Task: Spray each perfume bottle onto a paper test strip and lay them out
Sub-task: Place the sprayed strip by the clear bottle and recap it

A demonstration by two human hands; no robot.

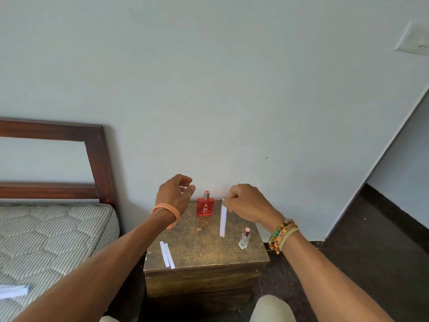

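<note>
Fingers (228,202) of the right hand (249,205) pinch the top end of a paper strip (223,221), so it hangs straight down over the tabletop (204,247). I cannot tell whether its lower end touches the wood. Held upright like this, the strip sits just right of the red bottle (205,205), probably so that it can catch a spray.

The left hand (175,195) hovers just left of and above that bottle, its fingers loosely curved and apart, holding nothing. It looks ready to take the bottle or press its nozzle. The red bottle stands upright at the middle of the tabletop's back edge, close to the wall, and its sprayer seems to be uncovered.

A small clear bottle (244,239) with a pink cap stands upright near the right edge, below the right wrist, apparently waiting its turn. Two other strips (167,254) lie flat side by side at the front left corner, touching each other. This may be the spot for laying out, but whether these two have been sprayed cannot be seen.

Left of the stand, a stack of paper (12,291) rests on a striped mattress (58,235), perhaps spare strip stock.
</note>
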